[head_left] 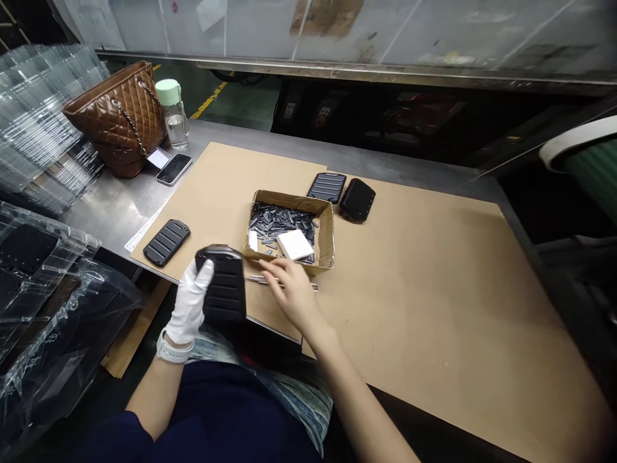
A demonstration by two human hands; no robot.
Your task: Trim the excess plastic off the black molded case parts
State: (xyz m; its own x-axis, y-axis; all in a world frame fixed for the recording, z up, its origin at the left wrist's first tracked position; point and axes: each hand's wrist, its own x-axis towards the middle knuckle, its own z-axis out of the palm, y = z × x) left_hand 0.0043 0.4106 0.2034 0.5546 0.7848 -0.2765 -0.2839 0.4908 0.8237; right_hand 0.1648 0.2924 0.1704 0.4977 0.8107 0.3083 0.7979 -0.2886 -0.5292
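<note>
My left hand (189,302), in a white glove, grips a black ribbed plastic housing (222,286) by its left edge and holds it upright above the front of the table. My bare right hand (292,289) is beside the front wall of a cardboard box (329,241), its fingers stretched out and slightly apart, with nothing visible between them. Under that hand lie metal tweezers (255,279), partly hidden by it. Inside the box are many small black strips (274,220) and a white square block (295,245).
Another ribbed housing (166,242) lies at left; two more, one flat (327,187) and one tilted (357,200), sit behind the box. A phone (174,169), brown handbag (120,122) and water bottle (176,119) stand back left. Clear plastic trays (43,122) are stacked at far left.
</note>
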